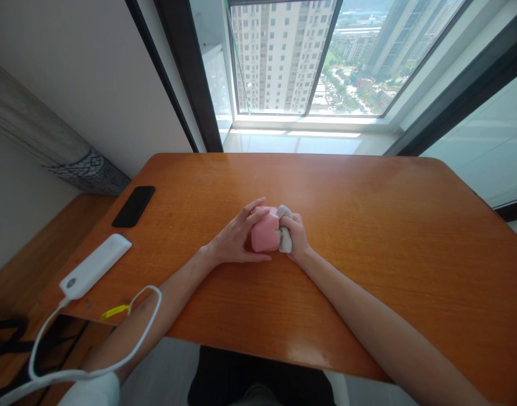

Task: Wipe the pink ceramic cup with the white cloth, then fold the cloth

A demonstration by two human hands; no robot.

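Note:
A small pink box-shaped object is near the middle of the wooden table. My left hand curls around its left side, with fingers over the top and thumb along the near edge. A crumpled pale grey cloth is bunched in my right hand, whose fingers close on it. The cloth presses against the right side of the pink object. What kind of object the pink one is, I cannot tell.
A black phone lies at the table's left edge. Nearer me is a white power bank with a white cable looping over my left forearm; a yellow tag hangs there. A window stands beyond the far edge.

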